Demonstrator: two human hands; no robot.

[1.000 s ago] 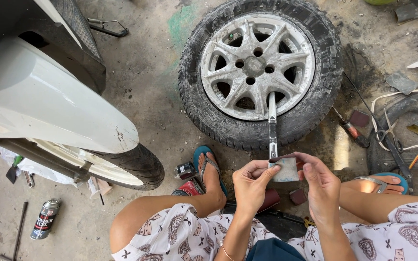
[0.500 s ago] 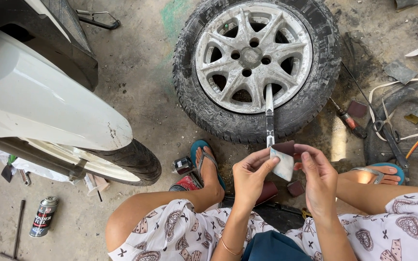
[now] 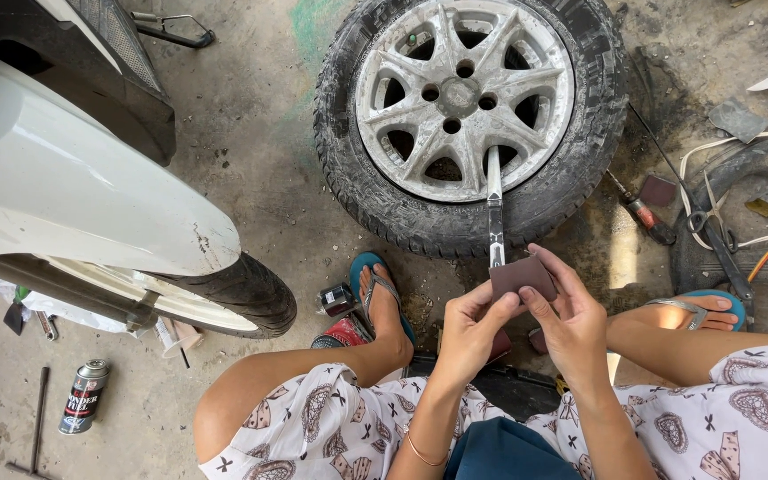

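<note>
Patch (image 3: 521,277) between both hands, wheel (image 3: 468,120) beyond, spray can (image 3: 83,396) far left

Patch (image 3: 521,277) apparently flipped, brown side up

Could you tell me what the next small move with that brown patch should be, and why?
Probably peel or flex the patch at one edge. Both hands hold it: the left hand pinches its lower left corner, the right hand grips its right side, and it sits flat between them, in front of the metal tool lying on the wheel, not yet on anything.
</note>
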